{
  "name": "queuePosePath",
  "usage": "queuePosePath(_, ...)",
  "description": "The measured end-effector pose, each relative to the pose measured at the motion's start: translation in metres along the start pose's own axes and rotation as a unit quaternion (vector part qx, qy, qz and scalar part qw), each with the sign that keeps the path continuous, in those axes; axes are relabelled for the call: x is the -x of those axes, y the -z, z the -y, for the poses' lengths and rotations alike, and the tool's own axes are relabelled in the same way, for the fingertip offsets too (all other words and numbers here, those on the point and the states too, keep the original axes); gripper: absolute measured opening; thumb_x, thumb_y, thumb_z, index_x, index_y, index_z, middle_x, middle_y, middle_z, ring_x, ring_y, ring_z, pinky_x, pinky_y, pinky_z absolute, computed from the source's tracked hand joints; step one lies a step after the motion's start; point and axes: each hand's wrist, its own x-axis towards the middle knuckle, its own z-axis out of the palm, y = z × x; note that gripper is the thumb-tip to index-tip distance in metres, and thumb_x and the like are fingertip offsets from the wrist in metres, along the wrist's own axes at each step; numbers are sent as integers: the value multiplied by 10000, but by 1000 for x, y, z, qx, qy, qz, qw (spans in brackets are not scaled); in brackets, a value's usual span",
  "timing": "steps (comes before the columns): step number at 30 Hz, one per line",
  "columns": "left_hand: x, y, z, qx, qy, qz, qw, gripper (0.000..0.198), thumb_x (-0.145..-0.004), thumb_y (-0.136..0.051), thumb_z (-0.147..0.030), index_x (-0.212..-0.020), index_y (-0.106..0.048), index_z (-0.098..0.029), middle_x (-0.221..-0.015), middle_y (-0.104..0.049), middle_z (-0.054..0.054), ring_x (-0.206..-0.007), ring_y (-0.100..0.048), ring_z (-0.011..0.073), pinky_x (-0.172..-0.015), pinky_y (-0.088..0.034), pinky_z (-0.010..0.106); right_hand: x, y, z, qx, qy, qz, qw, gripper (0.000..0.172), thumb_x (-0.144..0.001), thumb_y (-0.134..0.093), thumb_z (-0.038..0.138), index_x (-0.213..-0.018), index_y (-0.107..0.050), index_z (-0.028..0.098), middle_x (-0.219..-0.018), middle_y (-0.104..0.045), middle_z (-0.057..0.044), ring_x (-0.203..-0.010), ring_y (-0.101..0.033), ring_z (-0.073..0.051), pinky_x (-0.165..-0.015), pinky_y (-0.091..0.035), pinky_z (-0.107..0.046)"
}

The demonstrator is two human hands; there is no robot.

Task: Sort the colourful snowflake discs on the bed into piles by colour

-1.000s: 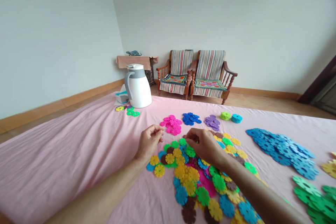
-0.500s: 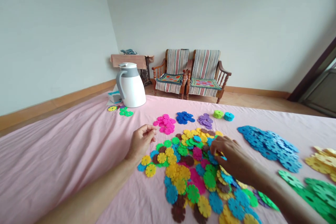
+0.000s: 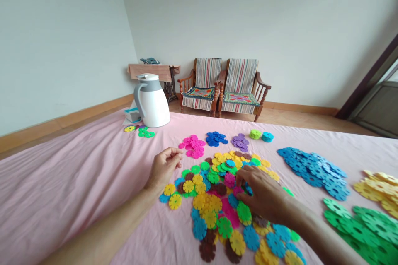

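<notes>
**A:** Where are the hands at this moment?

**B:** The right hand [image 3: 264,193] lies palm down on the mixed heap of snowflake discs [image 3: 207,203], in the middle of the pink cloth [image 3: 77,182] towards its near edge. Its fingertips [image 3: 241,181] are bent down just beside a magenta disc [image 3: 230,179]. They hide whether they have pinched a piece, so I cannot tell.

**A:** And the left?

**B:** The left hand [image 3: 163,169] rests at the heap's left fringe with its thumb closed against its curled fingers. The pinch is narrow, and I cannot tell whether it holds a disc.

**A:** Which step does this look like?

**B:** It looks like choosing a piece from the mixed heap. Single-colour groups already lie towards the far edge: a pink pile [image 3: 192,147], a dark blue pile [image 3: 216,138] and a purple pile [image 3: 240,142], then a light green stack [image 3: 255,134] touching a teal stack [image 3: 267,136]. Towards the right edge there are larger spreads, blue [image 3: 314,167], yellow [image 3: 377,188] and green [image 3: 357,225].

**A:** What would a lift call for?

**B:** The discs overlap and their notched rims can catch. A lift would need a fingertip under one rim and a clean pinch on that disc alone, so its neighbours are not dragged along.

**A:** Is anything else on the cloth?

**B:** A white thermos jug [image 3: 151,100] stands at the far left corner, well apart from the hands, with a few loose discs [image 3: 143,132] in front of it.
</notes>
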Motion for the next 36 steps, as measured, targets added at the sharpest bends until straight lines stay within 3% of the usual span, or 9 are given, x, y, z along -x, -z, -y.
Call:
queuePosePath(10,-1,0,3,0,-6,3,1000,198,-644,-612,-260,-788,-616,-125,-626,-587,-16,-502,-515,87,-490,-411,185,-10,5,-12,-169,-6,3,986,44,-701,-552,177,-662,-542,195,-678,-584,19,-644,-515,-114,-576,-371,-227)
queuePosePath(14,-2,0,3,-8,-10,6,1000,192,-651,-598,-256,-793,-619,-129,-642,-592,-14,-507,-522,89,-500,-418,189,-38,2,-6,-222,-41,-56,973,54,-709,-548,198,-661,-523,192,-537,-513,50,-499,-452,-84,-449,-305,-196)
queuePosePath(19,0,1,3,-12,-13,9,1000,192,-659,-597,-270,-791,-623,-132,-642,-593,-13,-508,-526,93,-496,-411,189,-88,-18,16,-234,-33,-70,969,74,-643,-586,110,-634,-560,179,-526,-563,37,-501,-507,-90,-442,-331,-185)
queuePosePath(24,1,2,3,-25,-19,14,999,195,-672,-580,-266,-805,-626,-130,-652,-596,-9,-518,-531,96,-509,-413,192,-118,-25,30,-247,-47,-104,962,143,-745,-478,104,-820,-586,160,-697,-672,-21,-530,-587,-98,-468,-399,-191)
queuePosePath(27,2,1,2,-22,-13,13,1000,188,-665,-583,-266,-793,-618,-133,-641,-590,-11,-516,-527,100,-510,-413,196,-106,-16,27,-225,-34,-108,968,137,-751,-475,132,-787,-602,165,-682,-662,-18,-563,-591,-112,-492,-392,-203)
queuePosePath(31,1,0,2,-23,-15,12,1000,170,-661,-584,-265,-771,-609,-137,-637,-586,-8,-514,-523,106,-509,-417,202,-63,1,14,-172,10,-71,982,125,-677,-515,112,-628,-601,188,-557,-585,21,-566,-535,-119,-535,-354,-225)
queuePosePath(36,1,0,2,-26,-23,11,999,171,-658,-598,-281,-754,-614,-140,-626,-577,-13,-502,-515,102,-496,-415,199,-25,1,1,-44,50,-19,998,154,-674,-525,110,-793,-582,188,-816,-609,-39,-778,-546,-167,-680,-402,-268)
